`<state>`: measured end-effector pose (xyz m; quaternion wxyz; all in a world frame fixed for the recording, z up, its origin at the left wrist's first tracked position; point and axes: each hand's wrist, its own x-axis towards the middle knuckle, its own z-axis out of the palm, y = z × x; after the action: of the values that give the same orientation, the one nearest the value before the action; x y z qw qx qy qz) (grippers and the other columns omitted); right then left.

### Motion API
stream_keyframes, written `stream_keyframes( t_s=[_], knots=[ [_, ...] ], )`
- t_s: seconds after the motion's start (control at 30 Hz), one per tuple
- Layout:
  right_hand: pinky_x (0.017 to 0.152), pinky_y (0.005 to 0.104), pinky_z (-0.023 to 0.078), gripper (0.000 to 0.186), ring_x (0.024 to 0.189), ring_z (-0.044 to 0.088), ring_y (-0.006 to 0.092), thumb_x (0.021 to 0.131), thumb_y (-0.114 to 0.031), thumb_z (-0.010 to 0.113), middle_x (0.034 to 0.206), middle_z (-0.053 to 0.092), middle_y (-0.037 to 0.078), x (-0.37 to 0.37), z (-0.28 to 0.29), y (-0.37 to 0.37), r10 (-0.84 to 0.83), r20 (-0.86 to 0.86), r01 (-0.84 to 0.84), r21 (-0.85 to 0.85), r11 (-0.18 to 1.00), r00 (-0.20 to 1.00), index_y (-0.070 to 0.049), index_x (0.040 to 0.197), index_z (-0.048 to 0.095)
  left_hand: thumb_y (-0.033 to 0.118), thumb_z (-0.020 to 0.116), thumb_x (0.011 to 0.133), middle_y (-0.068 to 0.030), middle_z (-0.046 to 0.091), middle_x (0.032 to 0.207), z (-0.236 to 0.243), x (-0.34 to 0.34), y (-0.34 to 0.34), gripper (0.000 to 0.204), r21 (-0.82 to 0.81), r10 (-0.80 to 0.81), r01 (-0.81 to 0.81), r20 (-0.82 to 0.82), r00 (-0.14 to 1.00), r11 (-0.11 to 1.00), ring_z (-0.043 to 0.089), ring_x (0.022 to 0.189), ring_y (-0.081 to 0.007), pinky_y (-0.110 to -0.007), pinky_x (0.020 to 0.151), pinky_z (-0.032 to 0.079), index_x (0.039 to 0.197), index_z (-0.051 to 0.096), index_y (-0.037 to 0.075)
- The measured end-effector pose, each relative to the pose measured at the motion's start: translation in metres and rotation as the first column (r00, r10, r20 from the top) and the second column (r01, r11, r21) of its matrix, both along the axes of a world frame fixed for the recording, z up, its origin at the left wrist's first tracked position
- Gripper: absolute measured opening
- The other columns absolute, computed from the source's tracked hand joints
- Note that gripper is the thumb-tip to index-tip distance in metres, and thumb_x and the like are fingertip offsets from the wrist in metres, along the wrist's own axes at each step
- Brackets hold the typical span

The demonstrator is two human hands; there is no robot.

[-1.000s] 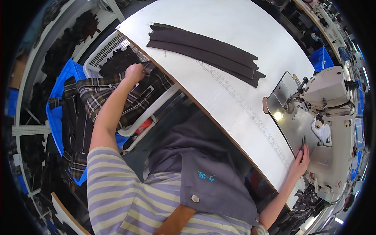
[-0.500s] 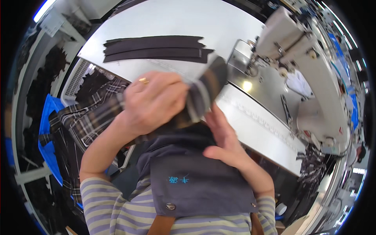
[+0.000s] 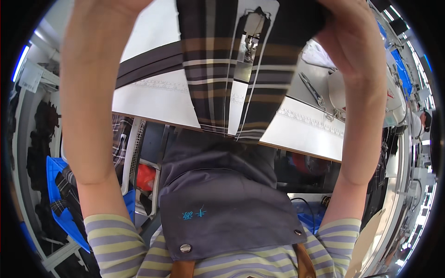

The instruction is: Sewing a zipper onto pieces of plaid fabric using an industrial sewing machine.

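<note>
Both forearms are raised in front of me. A dark plaid fabric piece [image 3: 204, 74], with white lines and a long narrow slit, hangs upright between them, showing table and machine parts through the slit. My right hand [image 3: 343, 39] is closed on the fabric’s right edge at the top. My left hand [image 3: 106, 7] is at the top left, its fingers outside the picture. Behind the fabric, dark brown strips [image 3: 146, 62] lie on the white table [image 3: 139, 99].
A sewing machine [image 3: 389, 99] with a metal plate stands right, a pair of tweezers [image 3: 310, 88] beside it. Blue bins [image 3: 58, 194] and a white basket [image 3: 134, 134] with plaid pieces are lower left. Dark fabric hangs on shelving at the far left.
The plaid piece was lifted from the basket and is now held up vertically. Both hands have risen high, the right one from beside the machine plate.
</note>
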<state>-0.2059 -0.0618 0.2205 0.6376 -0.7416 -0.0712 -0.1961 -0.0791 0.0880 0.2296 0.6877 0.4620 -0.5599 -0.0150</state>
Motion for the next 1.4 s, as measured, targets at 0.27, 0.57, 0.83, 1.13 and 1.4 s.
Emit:
stream_keyframes(
  t_s=[0.27, 0.57, 0.83, 1.13, 1.4],
  knots=[
    [0.054, 0.0218, 0.037, 0.055, 0.058, 0.039, 0.003, 0.086, -0.007, 0.068, 0.061, 0.045, -0.006, -0.043, -0.164, 0.008, -0.118, -0.401, 0.206, 0.184, 0.961, 0.909, -0.001, 0.136, 0.046, -0.004, 0.064, 0.08, -0.0086, 0.061, 0.121, -0.107, 0.037, -0.01, 0.05, 0.205, 0.375, -0.321, -0.338, 0.863, 0.924, 0.057, 0.109, -0.0213, -0.032, 0.094, 0.044, 0.128, 0.054, 0.006],
    [0.079, 0.0352, 0.048, 0.056, 0.091, 0.058, 0.0283, 0.077, 0.007, 0.06, 0.103, 0.063, 0.016, -0.046, -0.197, -0.002, -0.155, -0.022, 0.112, -0.595, 0.796, 0.988, -0.002, 0.132, 0.05, -0.015, 0.053, 0.075, -0.0058, 0.048, 0.141, -0.214, 0.064, -0.032, 0.063, 0.548, 0.408, -0.191, -0.306, 0.86, 0.814, 0.044, 0.131, -0.0242, -0.033, 0.105, 0.037, 0.134, 0.052, 0.006],
    [0.063, 0.0318, 0.046, 0.041, 0.075, 0.056, 0.0195, 0.065, -0.001, 0.065, 0.101, 0.061, 0.007, -0.006, -0.207, -0.037, -0.123, 0.189, 0.224, -0.874, 0.431, 0.974, -0.004, 0.106, 0.066, 0.018, 0.069, 0.079, -0.0085, 0.049, 0.139, -0.215, 0.056, -0.063, 0.037, 0.589, 0.292, -0.633, 0.573, 0.765, 0.503, 0.023, 0.142, -0.0359, -0.066, 0.108, 0.015, 0.116, 0.066, 0.014],
    [0.062, 0.0305, 0.048, 0.025, 0.075, 0.062, 0.0174, 0.068, -0.003, 0.064, 0.108, 0.065, 0.005, 0.047, -0.217, -0.073, -0.084, 0.325, 0.334, -0.877, 0.346, 0.942, -0.005, 0.092, 0.064, 0.021, 0.068, 0.082, -0.0019, 0.065, 0.11, -0.227, 0.129, -0.113, 0.012, 0.389, 0.421, -0.716, 0.608, 0.672, 0.58, 0.056, 0.112, -0.0236, -0.061, 0.103, 0.025, 0.091, 0.073, 0.014],
    [0.061, 0.0335, 0.05, 0.027, 0.074, 0.064, 0.019, 0.068, -0.003, 0.065, 0.105, 0.067, -0.002, 0.008, -0.208, -0.101, -0.302, 0.192, 0.257, -0.947, 0.191, 0.934, -0.009, 0.095, 0.064, 0.022, 0.069, 0.082, -0.001, 0.066, 0.111, -0.216, 0.062, -0.067, 0.02, 0.451, 0.181, -0.633, 0.707, 0.683, 0.629, 0.06, 0.104, -0.0203, -0.06, 0.105, 0.027, 0.1, 0.071, 0.013]
  ],
)
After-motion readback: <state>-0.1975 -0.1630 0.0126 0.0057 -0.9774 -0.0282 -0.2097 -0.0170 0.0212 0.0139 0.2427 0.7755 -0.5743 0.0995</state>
